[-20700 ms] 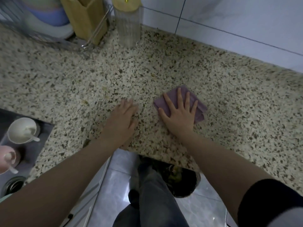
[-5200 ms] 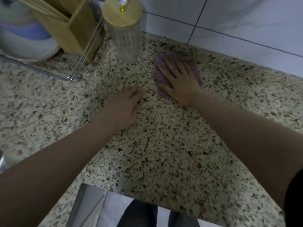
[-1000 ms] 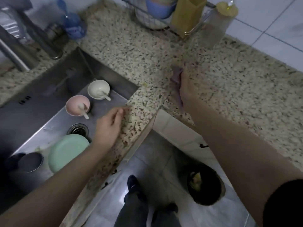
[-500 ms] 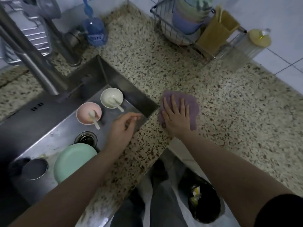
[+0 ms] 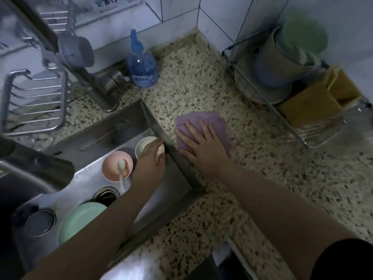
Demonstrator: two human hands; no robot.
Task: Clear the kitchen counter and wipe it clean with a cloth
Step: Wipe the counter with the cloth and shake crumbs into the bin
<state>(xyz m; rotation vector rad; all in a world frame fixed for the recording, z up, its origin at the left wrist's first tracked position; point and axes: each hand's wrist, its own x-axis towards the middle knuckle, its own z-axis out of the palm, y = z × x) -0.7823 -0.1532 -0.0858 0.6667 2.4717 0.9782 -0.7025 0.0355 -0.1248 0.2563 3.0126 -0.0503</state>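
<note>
While the right hand (image 5: pixel 203 146) presses flat on the cloth (image 5: pixel 201 126), the left hand (image 5: pixel 150 160) seems loosely cupped.

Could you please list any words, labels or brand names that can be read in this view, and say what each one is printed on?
Blue bottle by the tap: it has a white oval label with dark letters, too blurred to read.
Sheet on the wall above the sink: large dark characters, cut off by the frame edge and blurred, not readable.
No other print is visible.
</note>
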